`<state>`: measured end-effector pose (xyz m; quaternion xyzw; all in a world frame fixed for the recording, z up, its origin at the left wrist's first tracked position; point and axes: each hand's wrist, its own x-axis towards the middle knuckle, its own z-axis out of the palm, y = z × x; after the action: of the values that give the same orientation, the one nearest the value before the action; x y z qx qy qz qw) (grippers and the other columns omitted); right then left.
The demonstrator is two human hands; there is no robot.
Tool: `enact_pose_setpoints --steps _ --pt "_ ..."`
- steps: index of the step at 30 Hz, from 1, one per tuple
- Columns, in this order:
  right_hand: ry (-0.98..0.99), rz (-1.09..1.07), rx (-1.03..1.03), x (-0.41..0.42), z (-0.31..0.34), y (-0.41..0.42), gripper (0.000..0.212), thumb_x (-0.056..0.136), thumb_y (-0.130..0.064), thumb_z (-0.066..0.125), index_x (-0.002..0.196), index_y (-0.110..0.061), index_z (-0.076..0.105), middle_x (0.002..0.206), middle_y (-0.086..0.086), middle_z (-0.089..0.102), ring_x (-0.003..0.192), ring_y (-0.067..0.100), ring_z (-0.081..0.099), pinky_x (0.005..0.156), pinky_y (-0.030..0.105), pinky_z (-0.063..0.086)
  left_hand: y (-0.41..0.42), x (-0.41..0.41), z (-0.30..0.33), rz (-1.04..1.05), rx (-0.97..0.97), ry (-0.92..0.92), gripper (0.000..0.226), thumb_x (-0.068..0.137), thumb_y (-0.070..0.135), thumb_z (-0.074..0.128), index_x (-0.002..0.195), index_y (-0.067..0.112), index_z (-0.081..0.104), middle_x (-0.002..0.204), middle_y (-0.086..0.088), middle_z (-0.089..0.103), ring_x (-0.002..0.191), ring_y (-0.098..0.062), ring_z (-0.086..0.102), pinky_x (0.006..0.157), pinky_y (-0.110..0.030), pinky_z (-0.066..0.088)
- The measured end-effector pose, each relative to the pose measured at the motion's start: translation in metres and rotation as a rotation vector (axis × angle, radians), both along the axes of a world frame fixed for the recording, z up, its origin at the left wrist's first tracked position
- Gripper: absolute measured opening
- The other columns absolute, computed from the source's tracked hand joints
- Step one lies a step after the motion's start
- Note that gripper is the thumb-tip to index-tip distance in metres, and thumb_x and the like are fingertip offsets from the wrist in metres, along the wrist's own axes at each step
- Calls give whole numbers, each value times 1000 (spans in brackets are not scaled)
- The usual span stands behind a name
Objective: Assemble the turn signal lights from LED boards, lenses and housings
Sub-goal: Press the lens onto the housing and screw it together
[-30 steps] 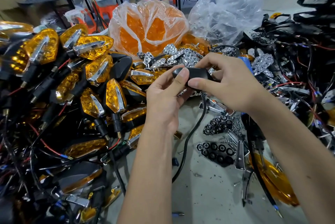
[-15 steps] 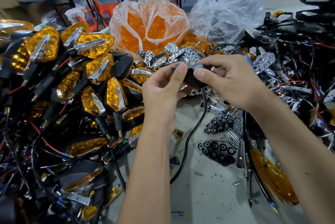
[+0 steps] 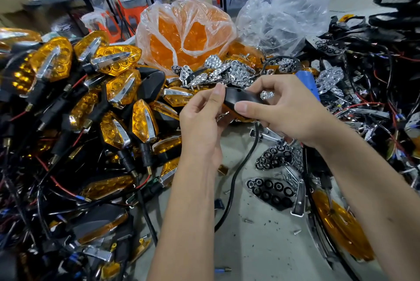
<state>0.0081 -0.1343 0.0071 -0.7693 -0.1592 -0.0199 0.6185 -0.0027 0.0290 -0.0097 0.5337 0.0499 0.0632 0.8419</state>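
Observation:
Above the middle of the table I hold a black turn signal housing between both hands, its black cable hanging down to the tabletop. My left hand pinches the housing's left end with thumb and forefinger. My right hand grips its right side, thumb along the lower edge where an amber lens edge shows. A big pile of finished amber turn signals with black stems lies to the left. Chrome reflectors are heaped just behind my hands.
A clear bag of amber lenses and an emptier clear bag stand at the back. Black LED boards, screws and chrome trims lie at the right, with tangled wired housings beyond. Bare grey tabletop shows near me.
Both hands have turned the housing so its black back tilts toward me and an amber edge shows below; the hands stayed in about the same place.

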Motion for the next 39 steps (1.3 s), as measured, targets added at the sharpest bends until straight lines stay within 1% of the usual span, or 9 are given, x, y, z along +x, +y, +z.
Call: enact_pose_setpoints --steps 7,12,16,20,22,24,27,33,39 --pt "-91 7 35 2 -4 5 44 72 -48 92 85 -16 66 67 8 71 44 7 59 43 15 40 2 -1 1 7 -63 1 20 91 25 71 95 6 74 89 -14 71 80 -24 66 77 -43 60" --pt "-266 -209 -213 7 -16 8 44 69 -41 94 88 -29 57 74 -18 63 56 2 51 52 23 39 -6 1 0 19 -44 61 20 102 20 66 115 9 77 93 -6 77 74 -11 69 72 -31 62" --pt "-453 -293 -410 8 -10 1 49 62 -45 90 99 -30 61 94 -15 58 73 -3 49 64 28 37 -7 0 -3 -5 -24 57 12 95 14 75 106 17 78 94 -3 79 75 -9 72 71 -27 61" --pt "-420 -207 -339 9 -7 -7 37 76 -40 89 106 -33 69 105 -12 61 83 12 56 73 20 45 1 1 -2 -8 -45 15 19 93 4 72 106 16 78 108 -12 77 94 -21 74 79 -30 61" --pt "-414 -199 -307 9 -7 -8 29 82 -33 87 106 -31 70 107 -16 64 92 6 61 75 8 44 4 1 -1 -32 -54 -14 22 93 1 70 108 14 78 110 -16 74 100 -26 72 82 -31 61" --pt "-395 -176 -261 7 -6 -8 26 84 -30 86 106 -31 71 108 -17 68 99 3 65 79 10 50 5 1 -1 -49 -56 -45 24 93 -1 70 109 15 79 105 -14 71 96 -24 72 80 -30 61" --pt "-353 -149 -207 4 -6 -7 26 84 -30 87 105 -32 71 103 -8 72 80 20 74 68 32 60 7 1 -1 -65 -56 -52 25 93 -2 69 107 16 79 103 -13 72 92 -22 73 80 -30 61" --pt "-398 -133 -216 6 -10 -4 24 81 -23 89 100 -25 74 96 -15 69 74 5 66 67 13 49 7 1 -2 2 -74 19 8 94 11 73 97 14 81 109 -16 78 94 -27 75 79 -35 62" --pt "-431 -139 -280 7 -11 -1 27 80 -29 90 102 -25 74 100 -20 67 84 5 63 77 38 55 8 3 -3 50 -92 56 10 94 6 74 101 6 80 103 -17 79 89 -27 76 73 -31 61"
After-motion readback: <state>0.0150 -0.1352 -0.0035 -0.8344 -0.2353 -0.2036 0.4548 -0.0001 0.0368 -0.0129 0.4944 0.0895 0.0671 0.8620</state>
